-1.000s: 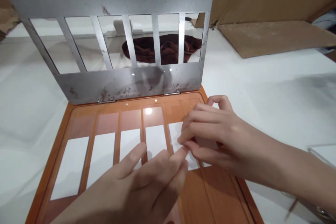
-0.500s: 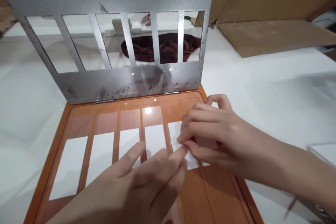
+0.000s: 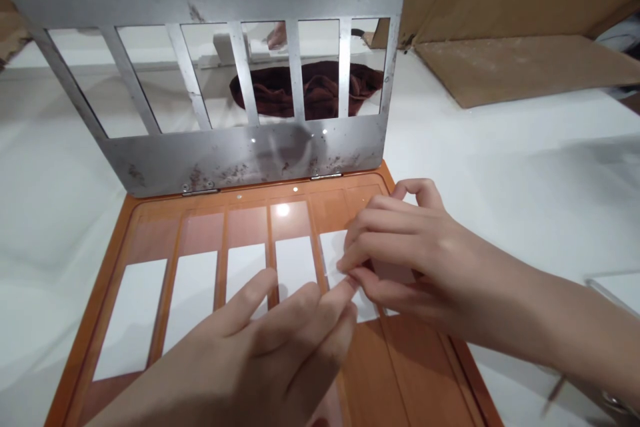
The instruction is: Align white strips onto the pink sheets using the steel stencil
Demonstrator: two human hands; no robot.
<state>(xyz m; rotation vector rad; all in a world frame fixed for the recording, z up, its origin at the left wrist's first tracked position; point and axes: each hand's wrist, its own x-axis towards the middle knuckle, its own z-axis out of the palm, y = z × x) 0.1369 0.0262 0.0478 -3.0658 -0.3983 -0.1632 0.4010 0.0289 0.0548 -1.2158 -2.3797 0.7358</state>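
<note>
An orange slotted tray [image 3: 150,213] lies flat on the white table, with a hinged metal grid lid [image 3: 240,150] raised upright behind it. White strips [image 3: 133,313] lie in several of its slots. My right hand [image 3: 400,257] rests over the rightmost slots, its fingers curled and pinching the edge of a white strip [image 3: 334,255]. My left hand [image 3: 260,353] lies low over the tray's near middle, fingers stretched out, its fingertip touching the same strip beside the right fingertips.
A dark brown cloth [image 3: 320,90] lies on the table behind the lid. A cardboard box [image 3: 500,27] stands at the back right. Another person's hand [image 3: 277,37] shows through the grid at the far side. A flat white piece [image 3: 620,290] lies at the right edge.
Both my hands have stayed put on the strip. Another person's hand has come into view behind the grid lid.
</note>
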